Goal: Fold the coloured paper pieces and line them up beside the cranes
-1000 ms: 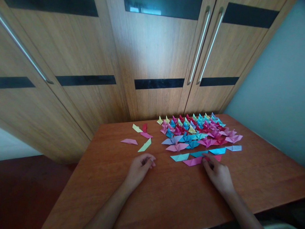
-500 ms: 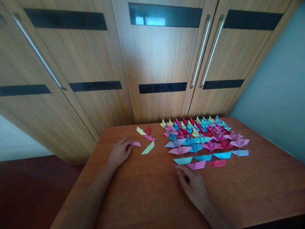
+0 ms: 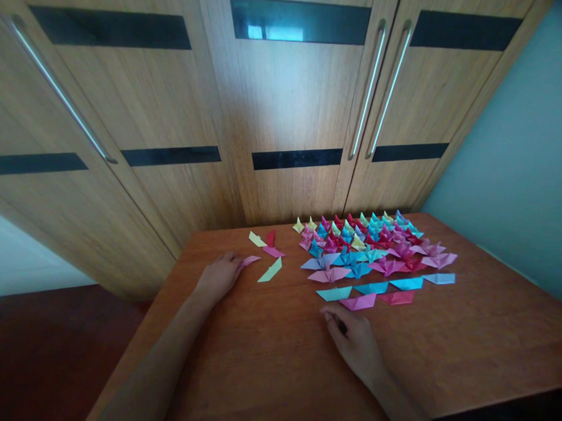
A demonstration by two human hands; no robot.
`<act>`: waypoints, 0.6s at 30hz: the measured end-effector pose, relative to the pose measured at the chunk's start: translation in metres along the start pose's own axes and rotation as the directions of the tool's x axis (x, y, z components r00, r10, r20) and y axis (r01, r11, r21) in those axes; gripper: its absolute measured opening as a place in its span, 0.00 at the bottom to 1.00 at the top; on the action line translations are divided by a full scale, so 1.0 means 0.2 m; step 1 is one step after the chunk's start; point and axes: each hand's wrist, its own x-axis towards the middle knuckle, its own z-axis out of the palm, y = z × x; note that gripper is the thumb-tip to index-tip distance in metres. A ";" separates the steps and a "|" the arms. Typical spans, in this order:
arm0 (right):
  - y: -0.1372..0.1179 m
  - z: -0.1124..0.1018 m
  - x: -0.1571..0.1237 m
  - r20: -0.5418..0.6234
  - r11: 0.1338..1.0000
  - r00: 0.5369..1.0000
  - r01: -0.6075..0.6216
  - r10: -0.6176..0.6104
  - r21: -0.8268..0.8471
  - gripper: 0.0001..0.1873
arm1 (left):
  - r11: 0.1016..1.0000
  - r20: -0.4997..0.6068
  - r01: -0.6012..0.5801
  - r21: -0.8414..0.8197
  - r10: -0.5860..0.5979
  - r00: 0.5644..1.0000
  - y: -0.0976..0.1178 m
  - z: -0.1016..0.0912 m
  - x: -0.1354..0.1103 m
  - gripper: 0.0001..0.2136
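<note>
At the left of the table, my left hand [image 3: 219,277] has its fingers closed on the end of a pink folded paper piece [image 3: 250,260]. Close by lie a pale yellow folded piece [image 3: 257,239], a red one [image 3: 271,238], a magenta one [image 3: 273,252] and a pale green one [image 3: 270,270]. My right hand [image 3: 350,332] rests on the tabletop with curled fingers, just below a row of folded pieces, nearest a teal one [image 3: 334,293] and a pink one [image 3: 358,301]. Whether anything is inside its fingers is hidden.
Many colourful origami cranes [image 3: 356,247] stand in rows at the back right of the brown table [image 3: 266,357]. Blue and red folded strips [image 3: 396,297] lie in front of them. Behind the table rises a wooden wardrobe [image 3: 294,100]; a pale wall [image 3: 508,151] borders the right.
The pink piece in my left hand has turned slightly, its free end tilting upward. My right hand stays in about the same place. The whole view has shifted a little.
</note>
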 end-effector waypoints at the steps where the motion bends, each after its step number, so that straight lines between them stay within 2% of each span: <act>1: 0.00 0.00 0.00 -0.001 1.000 1.000 0.000 0.000 0.002 0.13 | 1.000 0.002 0.007 -0.006 -0.007 1.000 0.01 0.00 0.00 0.17; 7: 0.01 0.00 0.00 -0.005 1.000 1.000 -0.004 0.004 0.008 0.13 | 0.990 -0.049 0.071 -0.125 -0.077 0.996 0.01 0.00 -0.02 0.12; 13: 0.01 0.01 0.00 0.005 1.000 1.000 -0.010 0.009 0.022 0.13 | 0.908 -0.141 0.106 -0.406 -0.176 0.974 0.00 0.02 -0.01 0.14; 16: 0.01 0.00 0.00 -0.006 1.000 1.000 -0.015 0.015 0.023 0.13 | 0.823 -0.149 0.088 -0.561 -0.205 0.967 0.08 0.02 0.00 0.19; 18: 0.01 0.00 0.00 -0.012 0.999 1.000 -0.026 0.027 0.040 0.13 | 0.733 -0.120 0.064 -0.677 -0.196 0.973 0.19 0.01 -0.02 0.21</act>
